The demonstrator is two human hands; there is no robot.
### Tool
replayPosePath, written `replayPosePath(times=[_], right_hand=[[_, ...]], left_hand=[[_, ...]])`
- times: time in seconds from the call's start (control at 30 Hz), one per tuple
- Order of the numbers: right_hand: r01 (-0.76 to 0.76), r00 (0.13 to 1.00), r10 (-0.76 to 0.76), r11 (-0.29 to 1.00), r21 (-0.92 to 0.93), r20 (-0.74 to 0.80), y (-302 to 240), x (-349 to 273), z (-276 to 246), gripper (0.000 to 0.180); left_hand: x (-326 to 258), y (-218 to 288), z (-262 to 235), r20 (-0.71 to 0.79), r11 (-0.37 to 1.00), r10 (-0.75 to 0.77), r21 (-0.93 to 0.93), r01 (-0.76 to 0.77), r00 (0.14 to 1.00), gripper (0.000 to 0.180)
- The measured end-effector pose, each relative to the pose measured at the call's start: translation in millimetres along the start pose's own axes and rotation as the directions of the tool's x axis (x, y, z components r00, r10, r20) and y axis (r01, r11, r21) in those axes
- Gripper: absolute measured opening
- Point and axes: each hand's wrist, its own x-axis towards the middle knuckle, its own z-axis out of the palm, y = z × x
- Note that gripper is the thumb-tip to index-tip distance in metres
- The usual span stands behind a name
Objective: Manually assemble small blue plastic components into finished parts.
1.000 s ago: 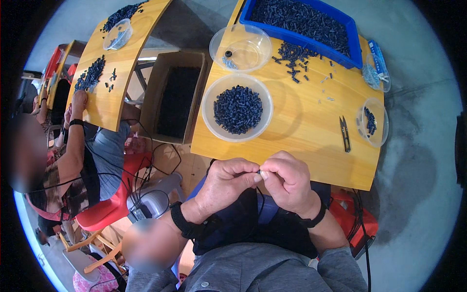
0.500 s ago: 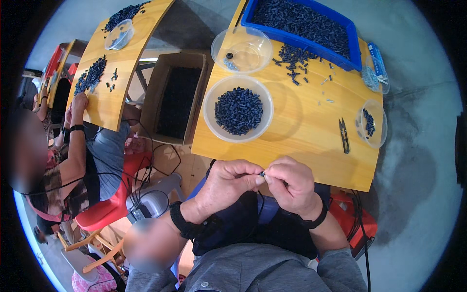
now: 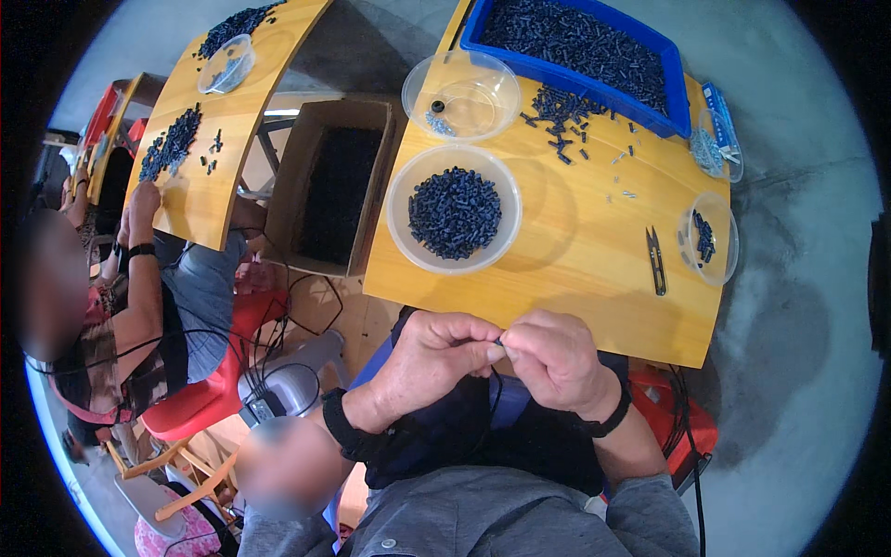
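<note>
Just off the table's near edge, my left hand (image 3: 441, 351) pinches a small dark piece (image 3: 499, 343) between thumb and forefinger. Only a sliver of it shows. My right hand (image 3: 560, 360) is closed, its fingertips pressed against the same spot; whatever they grip is hidden. Beyond my left hand stands a clear round tub (image 3: 397, 223) full of short dark cylindrical pieces (image 3: 454, 213). A pair of thread snips (image 3: 656, 262) lies on the wooden table (image 3: 575, 269) beyond my right hand.
A blue tray (image 3: 594, 91) heaped with dark pieces stands at the far side, loose pieces (image 3: 561, 111) beside it. Clear bowls (image 3: 506, 97) hold small parts. Left of the table are a cardboard box (image 3: 290, 223) and a co-worker (image 3: 139, 306) at another table.
My right hand has shifted slightly and its fingers have closed further over the small piece, hiding more of it. At the left, the co-worker's hand has moved slightly.
</note>
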Motion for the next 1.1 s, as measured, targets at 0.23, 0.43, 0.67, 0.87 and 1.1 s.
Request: replayPosePath(times=[0.23, 0.43, 0.67, 0.87, 1.1], right_hand=[[-0.036, 0.997, 0.033, 0.998, 0.042, 0.071, 1.4, -13.2, 1.2, 0.021], [-0.081, 0.989, 0.078, 0.997, 0.018, 0.122, 12.5, -7.6, -20.9, 0.014], [-0.356, 0.911, 0.185, 0.805, -0.475, -0.370, 95.3, 48.5, -60.2, 0.007], [-0.451, 0.881, 0.159, 0.568, -0.689, -0.446, 129.0, 74.1, -82.6, 0.011], [-0.482, 0.874, 0.309, 0.445, -0.754, -0.376, 134.7, 87.7, -81.8, 0.010]], left_hand=[[-2.8, -1.7, 4.6, 0.046, 0.994, -0.069, 0.087, 0.065, 0.997, 0.008], [0.5, -6.9, 8.6, 0.030, 0.993, -0.070, 0.101, 0.067, 0.997, 0.006], [0.7, -16.6, 0.1, -0.020, 0.995, -0.012, 0.098, 0.013, 1.000, 0.010], [1.6, -14.5, -5.3, -0.034, 0.976, -0.017, 0.215, 0.024, 0.999, 0.011], [0.5, -19.9, -5.9, -0.037, 0.986, 0.019, 0.166, -0.012, 0.999, 0.011]])
